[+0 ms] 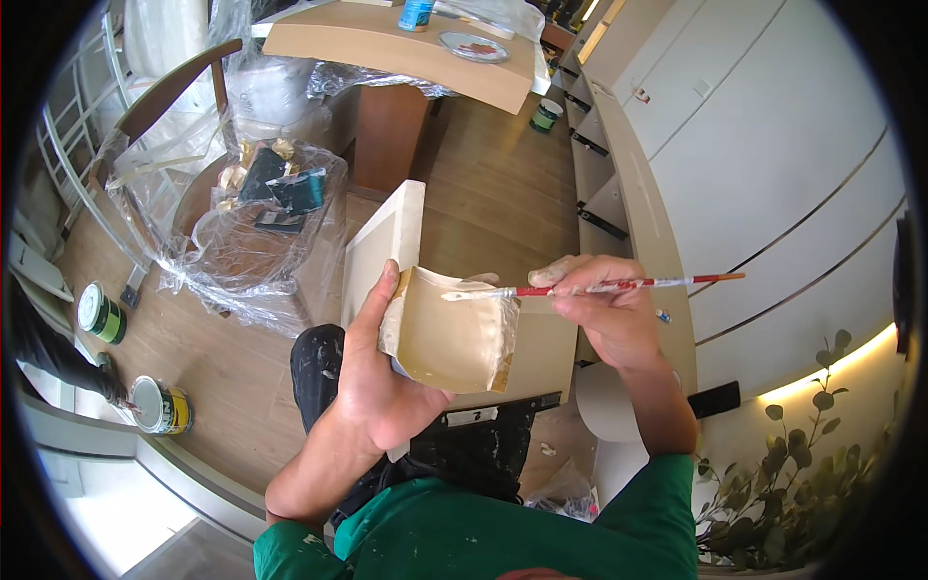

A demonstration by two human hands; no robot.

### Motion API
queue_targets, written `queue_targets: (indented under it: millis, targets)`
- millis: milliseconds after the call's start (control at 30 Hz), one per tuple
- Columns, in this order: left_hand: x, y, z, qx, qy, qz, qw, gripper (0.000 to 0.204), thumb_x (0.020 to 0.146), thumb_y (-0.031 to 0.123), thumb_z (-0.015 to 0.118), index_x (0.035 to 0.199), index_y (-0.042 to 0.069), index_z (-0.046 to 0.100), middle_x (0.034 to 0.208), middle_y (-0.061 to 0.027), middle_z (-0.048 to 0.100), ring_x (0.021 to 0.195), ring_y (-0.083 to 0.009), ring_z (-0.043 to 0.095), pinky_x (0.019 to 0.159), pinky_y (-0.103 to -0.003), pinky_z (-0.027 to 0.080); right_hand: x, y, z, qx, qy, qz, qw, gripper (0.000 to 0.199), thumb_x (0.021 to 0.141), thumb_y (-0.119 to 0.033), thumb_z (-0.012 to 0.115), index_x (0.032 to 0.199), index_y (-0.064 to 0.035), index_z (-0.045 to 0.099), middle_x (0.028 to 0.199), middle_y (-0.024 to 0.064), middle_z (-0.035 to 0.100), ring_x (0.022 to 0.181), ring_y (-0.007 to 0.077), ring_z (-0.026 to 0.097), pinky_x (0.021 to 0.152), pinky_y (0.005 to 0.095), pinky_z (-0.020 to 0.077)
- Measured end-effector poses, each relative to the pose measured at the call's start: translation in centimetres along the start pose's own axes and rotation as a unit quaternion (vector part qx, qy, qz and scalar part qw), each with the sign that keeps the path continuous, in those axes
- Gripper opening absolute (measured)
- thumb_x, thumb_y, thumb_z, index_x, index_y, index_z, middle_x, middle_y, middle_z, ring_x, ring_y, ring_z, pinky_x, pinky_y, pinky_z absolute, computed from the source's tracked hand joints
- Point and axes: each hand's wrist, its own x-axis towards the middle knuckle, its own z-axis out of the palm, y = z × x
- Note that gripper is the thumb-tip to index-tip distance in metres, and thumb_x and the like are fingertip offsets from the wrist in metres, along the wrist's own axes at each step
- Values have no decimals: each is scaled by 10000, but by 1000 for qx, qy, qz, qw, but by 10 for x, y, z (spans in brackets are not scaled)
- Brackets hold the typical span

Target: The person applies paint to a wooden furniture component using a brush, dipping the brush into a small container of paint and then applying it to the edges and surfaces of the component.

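My left hand [372, 377] holds up a squarish open paint container [449, 343] with worn, paint-crusted edges. Its inside is coated in cream-beige paint, and my thumb lies along its left side. In my right hand [619, 319], a thin paintbrush [667, 281] with a red, paint-specked handle is pinched between thumb and fingers. Its pale bristles point left, over the far edge of the container. How much paint lies inside is hard to tell. Just behind the container is a beige panel with a pale edge [411, 208].
A plastic-wrapped chair [242, 232] bears dark and gold odds and ends. Farther off, a board-covered table [387, 43] carries a blue can [416, 14] and a lid [474, 46]. Paint cans [159, 406] stand on the floor near another person's dark-clothed leg [53, 338]. A leafy plant [793, 454] is at right.
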Motion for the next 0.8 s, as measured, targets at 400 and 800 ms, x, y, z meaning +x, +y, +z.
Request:
queue_targets:
  millis: [400, 800]
  targets:
    - [1, 3, -4, -40, 18, 16, 999, 810, 1093, 628, 423, 1540, -44, 487, 1484, -169, 621, 1364, -301, 609, 1163, -434, 480, -15, -15, -11, -67, 3, -22, 997, 200, 843, 174, 700, 939, 8, 757, 1049, 193, 776, 1074, 309, 719, 946, 445, 591]
    - [3, 1, -10, -48, -28, -7, 998, 833, 1079, 670, 399, 1559, -7, 481, 1532, -147, 577, 1430, -294, 540, 1209, -467, 418, -36, 7, -6, 109, 108, -55, 987, 218, 949, 79, 704, 1155, 10, 727, 1191, 234, 763, 1071, 309, 769, 905, 399, 625]
